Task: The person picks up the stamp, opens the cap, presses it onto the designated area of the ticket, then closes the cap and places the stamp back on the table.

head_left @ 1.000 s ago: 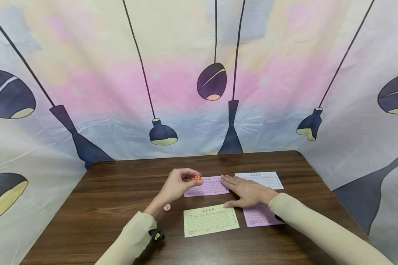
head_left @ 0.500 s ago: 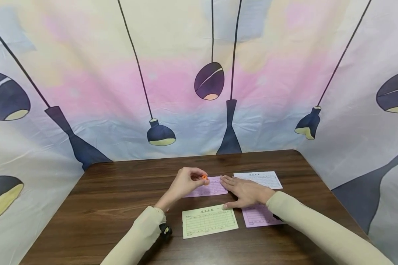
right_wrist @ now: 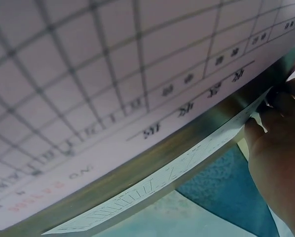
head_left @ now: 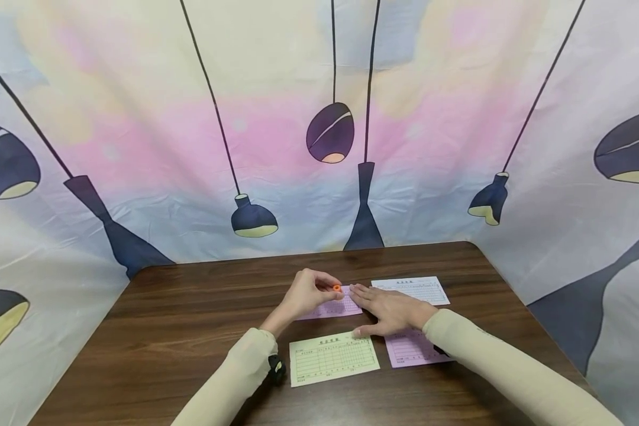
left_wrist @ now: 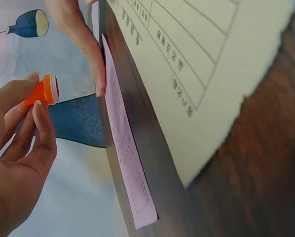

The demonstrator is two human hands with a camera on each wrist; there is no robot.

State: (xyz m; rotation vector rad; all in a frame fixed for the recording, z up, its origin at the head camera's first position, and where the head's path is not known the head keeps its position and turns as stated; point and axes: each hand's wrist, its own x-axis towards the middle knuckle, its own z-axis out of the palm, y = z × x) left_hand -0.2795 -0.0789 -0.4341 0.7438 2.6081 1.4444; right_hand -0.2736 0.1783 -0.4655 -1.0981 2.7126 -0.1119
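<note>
My left hand (head_left: 307, 297) pinches a small orange stamp (left_wrist: 41, 93) between thumb and fingers, its white-rimmed red end facing the paper side in the left wrist view. The stamp is held over the far pink printed slip (head_left: 325, 310). My right hand (head_left: 393, 309) lies flat with fingers spread, fingertips on that slip's right end. Its thumb reaches the top right corner of the pale yellow slip (head_left: 332, 360). A second pink slip (head_left: 409, 350) lies partly hidden under the right hand and wrist.
A white slip (head_left: 423, 290) lies at the back right, just beyond the right hand. All the slips rest on a dark wooden table (head_left: 191, 331). Behind the table's far edge hangs a cloth (head_left: 277, 148) printed with lamps.
My left hand has moved right with the stamp, further over the far pink slip. Its forearm now covers the small round red-and-white piece seen on the table earlier. The right hand stays put.
</note>
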